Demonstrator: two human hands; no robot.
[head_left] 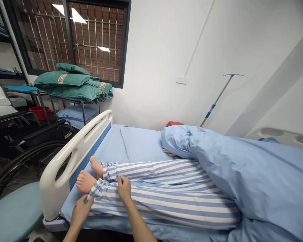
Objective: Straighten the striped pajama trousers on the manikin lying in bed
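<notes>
Blue-and-white striped trousers [161, 198] cover the legs of a figure lying on the bed; I cannot tell whether it is a person or a manikin. Its bare feet [87, 181] point toward the footboard. My left hand [82, 208] pinches the gathered cuff of the near trouser leg by the ankle. Farther up, my right hand [124, 189] is closed against the inner side of the near shin; what its fingers hold, if anything, is hidden. A blue quilt [242, 168] covers the upper body, with fingertips [169, 153] showing at its edge.
A cream footboard [73, 158] rises left of the feet. Beyond it are a wheelchair [40, 141], a teal round-edged surface [15, 211] and a rack with green bedding [73, 82]. A drip pole [218, 97] leans by the far wall; a blue sheet [141, 141] covers the mattress.
</notes>
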